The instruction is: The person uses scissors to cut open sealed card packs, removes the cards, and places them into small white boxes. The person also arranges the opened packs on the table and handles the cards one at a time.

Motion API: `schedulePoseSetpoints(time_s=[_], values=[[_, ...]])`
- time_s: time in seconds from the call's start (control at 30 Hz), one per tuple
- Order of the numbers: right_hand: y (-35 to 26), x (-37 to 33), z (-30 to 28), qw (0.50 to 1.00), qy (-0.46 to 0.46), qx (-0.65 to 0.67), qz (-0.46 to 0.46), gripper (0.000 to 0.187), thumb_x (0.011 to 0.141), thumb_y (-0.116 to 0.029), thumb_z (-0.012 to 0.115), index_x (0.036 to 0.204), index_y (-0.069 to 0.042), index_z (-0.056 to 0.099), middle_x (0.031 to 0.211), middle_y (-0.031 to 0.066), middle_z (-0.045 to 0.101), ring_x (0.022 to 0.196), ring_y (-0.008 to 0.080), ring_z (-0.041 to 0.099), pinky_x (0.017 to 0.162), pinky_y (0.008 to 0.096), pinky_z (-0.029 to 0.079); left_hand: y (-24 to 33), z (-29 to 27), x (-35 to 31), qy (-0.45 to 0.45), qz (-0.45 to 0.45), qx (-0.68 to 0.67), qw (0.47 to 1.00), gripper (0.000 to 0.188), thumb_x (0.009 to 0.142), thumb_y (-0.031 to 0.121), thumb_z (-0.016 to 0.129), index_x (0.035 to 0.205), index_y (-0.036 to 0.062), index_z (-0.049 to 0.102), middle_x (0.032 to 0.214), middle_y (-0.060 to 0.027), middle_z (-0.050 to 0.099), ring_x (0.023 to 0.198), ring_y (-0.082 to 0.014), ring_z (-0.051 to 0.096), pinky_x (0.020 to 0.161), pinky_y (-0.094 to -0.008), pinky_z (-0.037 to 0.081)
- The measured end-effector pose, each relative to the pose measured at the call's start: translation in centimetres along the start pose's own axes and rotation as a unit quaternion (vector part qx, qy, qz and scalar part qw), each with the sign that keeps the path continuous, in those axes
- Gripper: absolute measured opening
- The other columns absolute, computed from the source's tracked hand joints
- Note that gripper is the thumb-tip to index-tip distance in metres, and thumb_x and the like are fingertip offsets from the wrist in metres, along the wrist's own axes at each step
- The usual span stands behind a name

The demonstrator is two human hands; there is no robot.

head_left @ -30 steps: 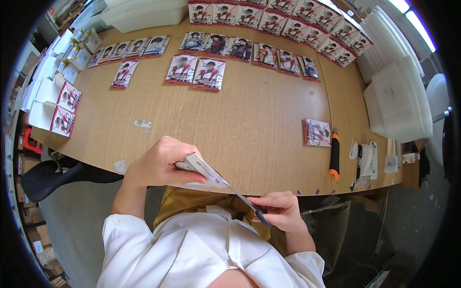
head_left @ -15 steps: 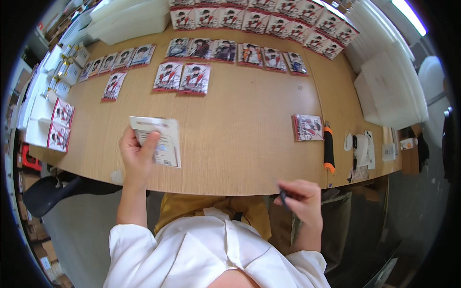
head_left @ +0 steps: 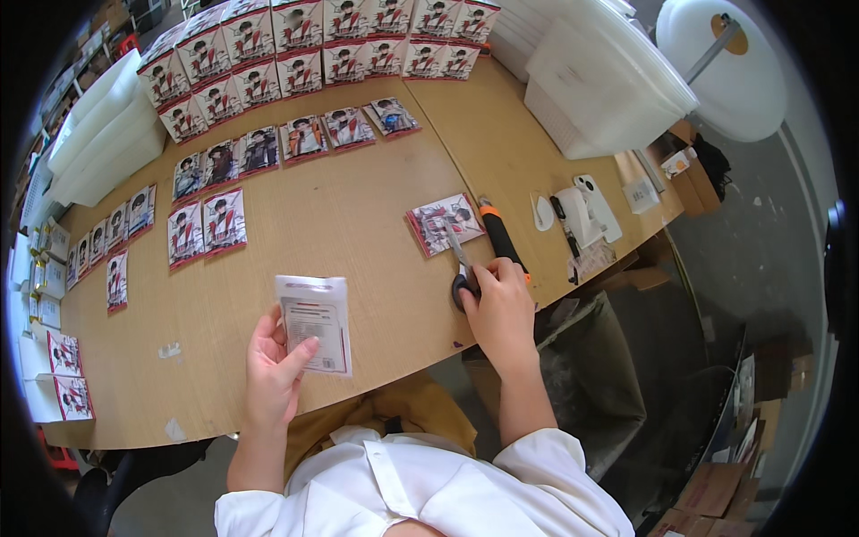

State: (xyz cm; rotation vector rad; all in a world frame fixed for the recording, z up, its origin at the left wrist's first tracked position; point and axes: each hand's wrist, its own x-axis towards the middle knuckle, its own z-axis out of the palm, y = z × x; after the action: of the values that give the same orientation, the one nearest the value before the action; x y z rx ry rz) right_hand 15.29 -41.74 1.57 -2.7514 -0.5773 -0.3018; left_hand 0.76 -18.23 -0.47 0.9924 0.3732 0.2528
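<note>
Light brown wood forms the worktop [head_left: 358, 242], and picture cards in red-edged sleeves are spread over its left and far parts. At the far left edge, small stacks of cards [head_left: 67, 376] are laid beside white trays [head_left: 98, 134]. Two rows of cards [head_left: 259, 148] are set out across the middle, and boxed packs [head_left: 313, 45] are lined up along the far edge. A white plastic packet [head_left: 315, 322] is held upright over the near edge by the left hand [head_left: 273, 367], pinched between thumb and fingers. To the right, scissors [head_left: 463, 268] lie on the worktop with the right hand [head_left: 501, 309] closed loosely over their dark handles; the blades point at a small pile of cards [head_left: 445, 222]. An orange-and-black cutter [head_left: 498, 234] lies just beside that pile. Further right, a white phone [head_left: 598, 204] and small papers are seen near stacked white trays [head_left: 608, 89], whose contents cannot be told.
</note>
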Motion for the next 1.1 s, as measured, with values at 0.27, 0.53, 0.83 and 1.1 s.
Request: schedulePoseSetpoints(time_s=[0.27, 0.53, 0.83, 1.1], values=[[9.6, 5.1, -1.2, 0.981, 0.124, 0.077, 0.13, 0.028, 0.088, -0.014, 0.061, 0.109, 0.005, 0.064, 0.091, 0.0189, 0.063, 0.08, 0.0293, 0.063, 0.071, 0.0374, 0.05, -0.8, 0.3, -0.3, -0.009, -0.035, -0.054, 0.998, 0.043, 0.082, -0.004, 0.066, 0.123, -0.002, 0.052, 0.112, -0.0105, 0.063, 0.103, -0.0156, 0.062, 0.091, -0.0298, 0.05], [16.1, 10.8, 2.8, 0.989, 0.063, -0.016, 0.134, 0.04, 0.081, -0.027, 0.069, 0.106, 0.004, 0.063, 0.098, 0.0249, 0.063, 0.093, 0.0403, 0.062, 0.079, 0.044, 0.05, -0.9, 0.6, -0.9, -0.012, -0.031, -0.068, 0.997, 0.042, 0.082, -0.003, 0.067, 0.122, -0.0021, 0.055, 0.112, -0.0098, 0.064, 0.102, -0.0148, 0.062, 0.09, -0.0292, 0.05], [17.8, 11.8, 3.0, 0.987, 0.064, 0.094, 0.112, 0.035, 0.072, -0.012, 0.074, 0.098, 0.005, 0.058, 0.081, 0.0148, 0.063, 0.078, 0.0256, 0.062, 0.07, 0.0351, 0.049, -0.4, 0.2, -0.7, -0.038, -0.054, -0.106, 0.992, 0.045, 0.082, 0.001, 0.069, 0.123, -0.0023, 0.051, 0.11, -0.0099, 0.064, 0.099, -0.0142, 0.063, 0.086, -0.0298, 0.053], [-0.8, 2.0, -3.9, 0.785, -0.113, 0.608, 0.038, 0.032, 0.082, 0.004, 0.064, 0.113, 0.001, 0.06, 0.07, -0.0001, 0.059, 0.048, 0.0022, 0.047, 0.04, 0.0179, 0.032, -0.4, -1.0, -1.2, -0.024, -0.009, -0.094, 0.995, 0.051, 0.076, 0.003, 0.077, 0.121, -0.0049, 0.053, 0.108, -0.013, 0.065, 0.096, -0.0172, 0.065, 0.086, -0.0323, 0.054]])
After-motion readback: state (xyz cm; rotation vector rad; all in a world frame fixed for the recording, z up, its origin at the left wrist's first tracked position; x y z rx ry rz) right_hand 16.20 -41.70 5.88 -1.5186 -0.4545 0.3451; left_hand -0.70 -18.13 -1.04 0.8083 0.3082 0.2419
